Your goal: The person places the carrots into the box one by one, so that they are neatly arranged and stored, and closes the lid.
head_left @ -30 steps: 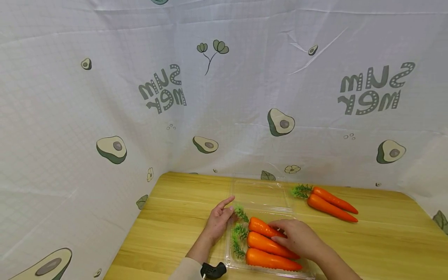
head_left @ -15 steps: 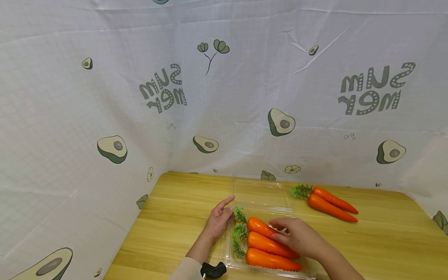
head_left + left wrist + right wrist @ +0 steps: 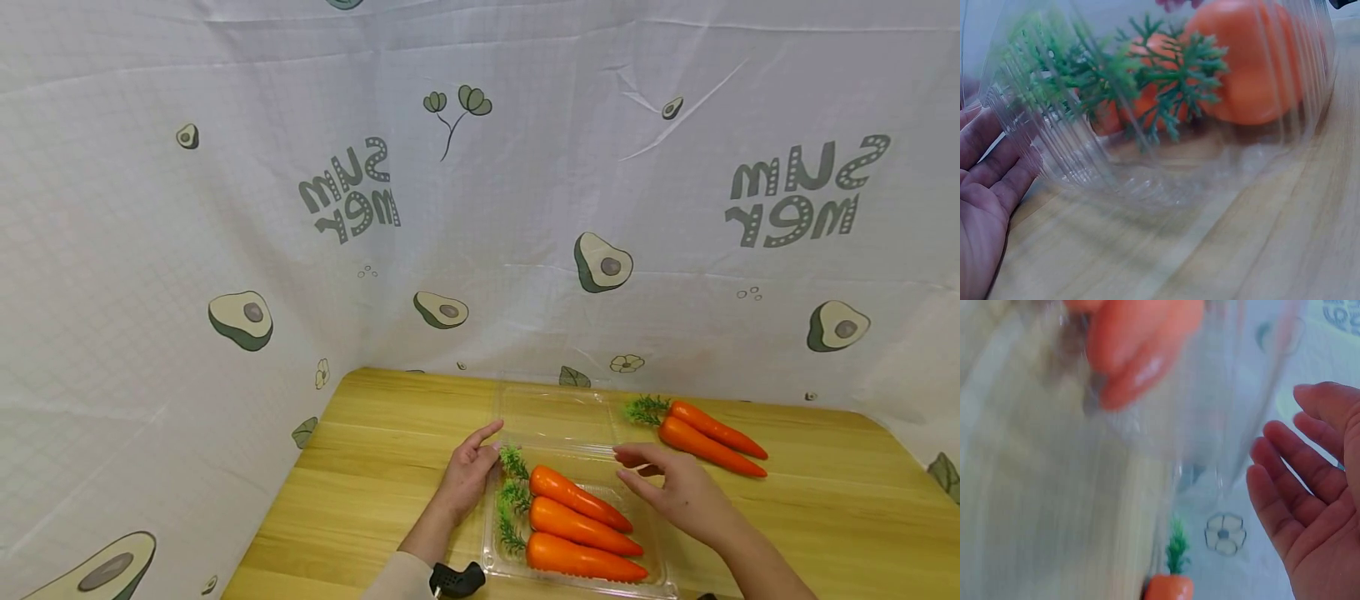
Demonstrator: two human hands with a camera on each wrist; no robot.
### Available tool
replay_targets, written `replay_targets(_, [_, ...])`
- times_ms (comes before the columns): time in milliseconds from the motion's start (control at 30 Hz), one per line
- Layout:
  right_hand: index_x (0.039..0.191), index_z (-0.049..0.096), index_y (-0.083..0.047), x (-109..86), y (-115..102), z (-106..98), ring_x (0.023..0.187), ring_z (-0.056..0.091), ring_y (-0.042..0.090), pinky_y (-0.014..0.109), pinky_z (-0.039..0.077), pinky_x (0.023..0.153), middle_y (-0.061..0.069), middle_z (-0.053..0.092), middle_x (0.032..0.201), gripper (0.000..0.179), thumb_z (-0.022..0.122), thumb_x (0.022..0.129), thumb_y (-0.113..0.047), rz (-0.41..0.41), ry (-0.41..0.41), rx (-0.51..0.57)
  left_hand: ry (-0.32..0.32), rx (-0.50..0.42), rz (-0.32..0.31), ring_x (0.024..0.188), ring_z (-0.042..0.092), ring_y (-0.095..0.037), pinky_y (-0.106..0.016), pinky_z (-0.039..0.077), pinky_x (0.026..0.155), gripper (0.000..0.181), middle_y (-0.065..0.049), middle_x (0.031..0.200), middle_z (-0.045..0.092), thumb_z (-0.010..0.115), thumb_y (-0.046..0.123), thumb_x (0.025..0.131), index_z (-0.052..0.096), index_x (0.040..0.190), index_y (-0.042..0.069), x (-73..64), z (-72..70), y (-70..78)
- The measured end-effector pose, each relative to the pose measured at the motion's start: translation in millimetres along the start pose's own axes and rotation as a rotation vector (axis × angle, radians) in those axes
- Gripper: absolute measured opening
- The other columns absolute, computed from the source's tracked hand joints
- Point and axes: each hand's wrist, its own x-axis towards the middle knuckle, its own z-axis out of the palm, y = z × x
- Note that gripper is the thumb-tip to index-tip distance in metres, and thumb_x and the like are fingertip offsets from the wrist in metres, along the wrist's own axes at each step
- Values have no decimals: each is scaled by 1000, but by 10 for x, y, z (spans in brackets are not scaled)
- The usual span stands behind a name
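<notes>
Three carrots [image 3: 581, 525] lie side by side in a clear container [image 3: 655, 546], long axes running crosswise, leafy tops at left, tips pointing right and slightly towards the person. The left hand [image 3: 463, 482] rests against the container's left wall, its grip relaxed. The right hand [image 3: 678, 492], fingers loosely bent and grip holding nothing, hovers by the far right corner. Behind, the folded-back lid [image 3: 555, 417] lies flat on the tabletop [image 3: 375, 475]; right of it, two more carrots [image 3: 708, 447] point right, near a printed cloth [image 3: 510, 192].
</notes>
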Motion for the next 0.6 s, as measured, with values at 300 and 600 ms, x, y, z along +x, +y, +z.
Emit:
replay_targets(300, [117, 74, -9, 2, 287, -192, 96, 73, 34, 29, 60, 73, 8, 77, 110, 28, 77, 92, -19, 63, 145, -83, 9, 15, 19, 68, 47, -2, -18, 43, 68, 51, 10, 69, 48, 52, 20, 107, 42, 154, 2, -4, 15, 8])
replay_targets(600, [126, 69, -5, -12, 647, -258, 109, 68, 42, 22, 58, 72, 21, 70, 124, 36, 71, 98, -28, 232, 131, -48, 6, -1, 22, 66, 47, -1, -17, 43, 66, 52, 12, 66, 48, 52, 20, 108, 41, 155, 1, -3, 20, 11])
